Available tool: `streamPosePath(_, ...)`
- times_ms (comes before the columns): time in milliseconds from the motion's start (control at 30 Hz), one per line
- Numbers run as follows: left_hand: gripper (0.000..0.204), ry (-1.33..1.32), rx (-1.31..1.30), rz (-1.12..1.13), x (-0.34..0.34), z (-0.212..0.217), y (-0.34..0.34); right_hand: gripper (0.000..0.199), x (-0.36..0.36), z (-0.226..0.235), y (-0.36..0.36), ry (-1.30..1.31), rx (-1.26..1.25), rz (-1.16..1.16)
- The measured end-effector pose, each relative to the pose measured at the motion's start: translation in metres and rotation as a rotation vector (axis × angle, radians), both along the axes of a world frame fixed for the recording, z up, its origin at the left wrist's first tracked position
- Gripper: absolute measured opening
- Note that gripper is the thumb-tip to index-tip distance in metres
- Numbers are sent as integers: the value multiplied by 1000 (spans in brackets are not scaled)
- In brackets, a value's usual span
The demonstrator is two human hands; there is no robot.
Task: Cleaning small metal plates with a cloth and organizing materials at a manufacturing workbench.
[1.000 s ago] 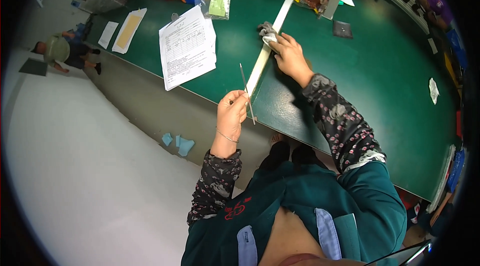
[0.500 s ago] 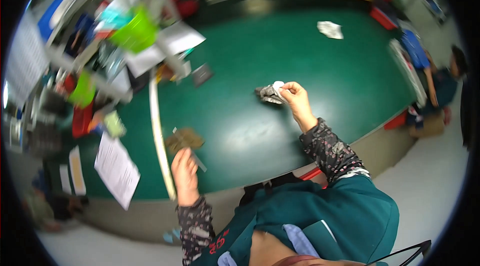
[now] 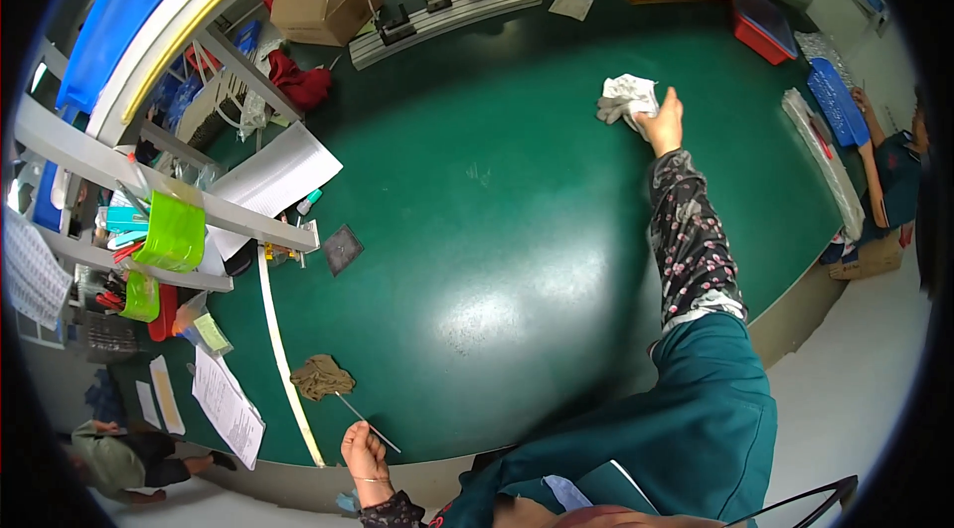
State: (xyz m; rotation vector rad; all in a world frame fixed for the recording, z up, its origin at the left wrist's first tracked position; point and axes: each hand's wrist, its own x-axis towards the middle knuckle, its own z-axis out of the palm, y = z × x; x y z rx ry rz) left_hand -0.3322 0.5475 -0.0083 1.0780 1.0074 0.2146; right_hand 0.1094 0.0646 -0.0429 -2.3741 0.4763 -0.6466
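Note:
My left hand (image 3: 365, 451) is closed around a thin grey rod (image 3: 382, 437) by the near edge of the green table. The rod's far tip reaches a crumpled brown cloth (image 3: 321, 377). My right arm stretches far out to the right. There my right hand (image 3: 664, 123) is at the edge of a crumpled white cloth (image 3: 631, 92), thumb against it and a finger pointing up. A grey crumpled piece (image 3: 609, 111) shows at the bundle's left side; whether it is separate I cannot tell.
A shelf frame with green pen cups (image 3: 173, 233) stands at the left. Papers (image 3: 227, 403) and a pale strip (image 3: 277, 349) lie near it. A dark square (image 3: 343, 250) is on the table. Farther back are a cardboard box (image 3: 325, 5), a metal rail (image 3: 447, 13) and a red bin (image 3: 761, 26).
My right hand has moved away and to the right with the grey-and-white crumpled cloth, up to the white one. My left hand still holds the rod. The view has shifted.

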Motion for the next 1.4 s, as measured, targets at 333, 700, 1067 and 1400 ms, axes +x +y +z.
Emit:
streamPosePath(333, 10, 172, 147, 190, -7, 15, -19, 35, 46, -29, 30, 183, -324, 432)
streamPosePath(700, 7, -83, 44, 408, -21, 18, -5, 28, -176, 39, 324, 233, 389, 1847)
streamPosePath(1067, 8, -306, 24, 444, -70, 40, 59, 32, -275, -1, 504, 261, -202, 1768)
streamPosePath(1400, 8, -456, -25, 277, -105, 66, 141, 69, -382, 77, 531, 929, 1143, 1468)
